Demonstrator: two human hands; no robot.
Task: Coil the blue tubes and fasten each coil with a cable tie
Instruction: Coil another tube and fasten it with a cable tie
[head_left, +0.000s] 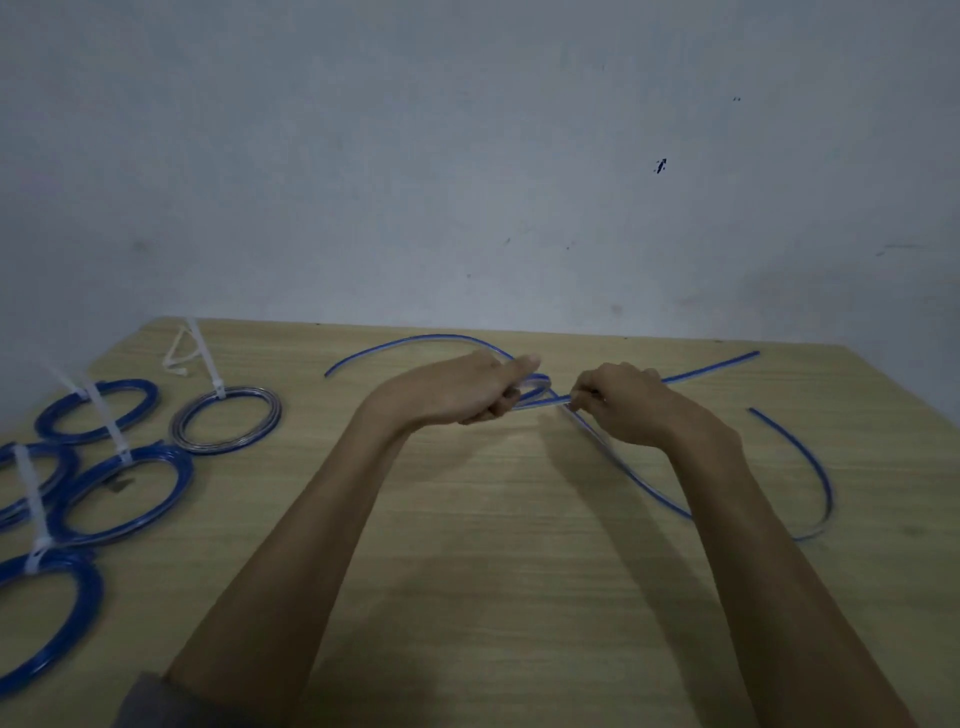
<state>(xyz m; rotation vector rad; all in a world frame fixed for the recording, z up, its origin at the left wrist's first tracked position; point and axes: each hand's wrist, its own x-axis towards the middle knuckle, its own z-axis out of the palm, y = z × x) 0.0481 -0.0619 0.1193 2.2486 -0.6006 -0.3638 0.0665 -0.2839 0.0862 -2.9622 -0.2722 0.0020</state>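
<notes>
Gripping the small first loop in left hand (457, 389), pinching the blue tube (623, 467) just beside it with right hand (623, 402), slack trailing rightward.

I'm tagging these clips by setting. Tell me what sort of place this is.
Probably a plain workroom or a simple bench station, not a home kitchen or shop. A bare wooden table stands against a scuffed, unpainted-looking wall, with finished coils and spare ties laid out in a batch.
</notes>
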